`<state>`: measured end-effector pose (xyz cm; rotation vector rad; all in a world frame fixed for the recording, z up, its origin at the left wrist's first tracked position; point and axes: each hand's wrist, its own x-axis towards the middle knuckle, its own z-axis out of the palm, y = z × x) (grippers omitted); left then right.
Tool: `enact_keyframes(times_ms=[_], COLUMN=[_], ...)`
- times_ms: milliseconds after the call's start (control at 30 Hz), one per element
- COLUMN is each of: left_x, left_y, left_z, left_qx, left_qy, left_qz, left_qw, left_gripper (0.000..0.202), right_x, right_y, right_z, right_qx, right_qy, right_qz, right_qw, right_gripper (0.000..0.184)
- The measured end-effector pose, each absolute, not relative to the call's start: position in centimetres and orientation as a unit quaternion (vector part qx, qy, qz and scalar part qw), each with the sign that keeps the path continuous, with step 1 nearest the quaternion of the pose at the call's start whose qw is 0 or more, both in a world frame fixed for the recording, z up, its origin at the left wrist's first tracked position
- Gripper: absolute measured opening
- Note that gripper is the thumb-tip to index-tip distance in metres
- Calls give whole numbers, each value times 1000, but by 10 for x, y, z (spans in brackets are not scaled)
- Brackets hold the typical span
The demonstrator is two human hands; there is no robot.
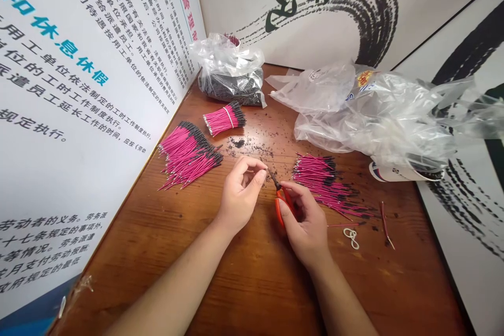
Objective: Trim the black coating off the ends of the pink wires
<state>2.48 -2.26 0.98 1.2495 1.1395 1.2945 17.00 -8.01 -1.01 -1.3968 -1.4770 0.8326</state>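
My left hand is pinched at the fingertips, and any thin wire there is too small to tell. Just beside those fingertips is the black tip of orange-handled wire cutters, gripped in my right hand. Pink wires with black ends lie in a loose pile to the left of my hands. Another loose pile lies to their right. A smaller pink bundle, tied with a white band, sits farther forward. Black crumbs are scattered in front of my fingertips.
The wooden table meets printed wall panels at the left and back. A plastic bag of dark material stands at the far corner. Crumpled clear plastic fills the back right. White bands and a stray wire lie right.
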Motion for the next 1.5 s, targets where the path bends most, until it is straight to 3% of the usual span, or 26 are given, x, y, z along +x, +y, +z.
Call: enact_keyframes(times_ms=[1500], left_x=[25], left_y=[-22], left_z=[8], left_qx=[509], left_qy=[474], left_qz=[542], left_qw=[471], left_gripper=[2], right_x=[167], right_y=[-80], right_z=[-5], right_qx=[-566], right_qy=[-601], right_qz=[347], right_qw=[445], right_gripper=[25])
